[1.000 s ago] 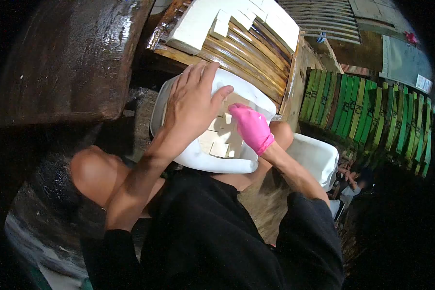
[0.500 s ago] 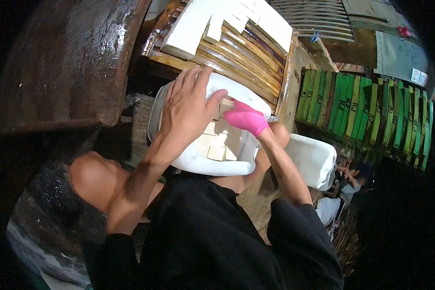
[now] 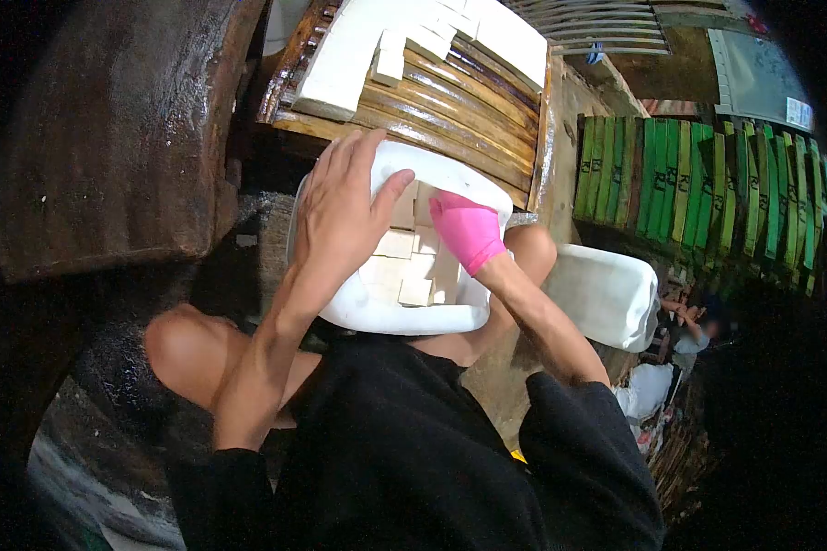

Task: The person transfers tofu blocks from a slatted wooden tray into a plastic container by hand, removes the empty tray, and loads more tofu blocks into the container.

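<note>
A white plastic tub (image 3: 390, 317) with a cut-open top sits between my knees. Pale, squared blocks that look like tofu (image 3: 416, 292) lie inside it, packed in layers. My left hand (image 3: 340, 202) is bare and open, lying over the tub's left rim with its fingers pointing away from me and the thumb spread. In a pink glove, my right hand (image 3: 469, 230) reaches into the tub's right side. Its fingers curl down among the blocks; what they hold, if anything, is hidden.
Ahead, a wet slatted wooden rack (image 3: 450, 110) carries a large white slab (image 3: 340, 64) and cut blocks (image 3: 389, 64). A dark wooden table (image 3: 110, 138) stands left. On the right are a white container (image 3: 597, 294), green wooden trays (image 3: 689, 184) and another person (image 3: 694, 335).
My view has shifted slightly, so the rack sits further left. My right hand has turned a little inside the tub, with its wrist lower. My left hand stays at the rim.
</note>
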The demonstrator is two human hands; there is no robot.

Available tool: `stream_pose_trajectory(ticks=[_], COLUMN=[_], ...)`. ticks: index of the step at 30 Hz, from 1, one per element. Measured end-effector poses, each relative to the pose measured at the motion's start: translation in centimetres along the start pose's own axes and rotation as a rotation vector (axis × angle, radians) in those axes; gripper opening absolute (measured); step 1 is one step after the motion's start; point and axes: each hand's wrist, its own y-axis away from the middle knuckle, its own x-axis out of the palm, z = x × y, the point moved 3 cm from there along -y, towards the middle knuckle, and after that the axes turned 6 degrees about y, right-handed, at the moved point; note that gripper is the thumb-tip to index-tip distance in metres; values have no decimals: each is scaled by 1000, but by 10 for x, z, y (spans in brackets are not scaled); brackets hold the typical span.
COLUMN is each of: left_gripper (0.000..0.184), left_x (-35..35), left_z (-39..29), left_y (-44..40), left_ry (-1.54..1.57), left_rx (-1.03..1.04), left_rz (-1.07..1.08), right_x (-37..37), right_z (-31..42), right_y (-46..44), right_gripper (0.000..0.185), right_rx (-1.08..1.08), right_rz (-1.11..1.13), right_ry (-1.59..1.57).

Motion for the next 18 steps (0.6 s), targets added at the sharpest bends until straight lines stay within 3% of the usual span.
stream_pose_trajectory(ticks=[3,6,9,11,13,15,16,18], left_gripper=[53,53,54,54,54,55,59,62], left_x=[1,2,-1,-3,-6,-4,-2,-1], left_z=[0,-3,-4,-6,-9,-9,-8,-9], left_y=[1,0,1,4,1,-2,-2,-5], left_ry=[-11,-8,-13,-47,-63,-77,-106,-128], left_rx=[-13,-1,-9,-14,-56,-78,-93,-55], left_rz=[3,27,30,27,58,88,80,87], right_x=[30,31,-22,-76,-127,-157,-144,-75], right_z=[-3,0,13,31,16,-22,-47,-102], right_y=[-12,-16,12,28,17,-36,-68,-159], right_gripper=[27,27,31,42,53,59,57,54], right_rx=[-63,-78,6,-343,-400,-735,-505,64], right_rz=[-100,109,113,-101,820,1017,887,263], right_ry=[-57,-90,-222,-11,-561,-1106,-1469,-1919])
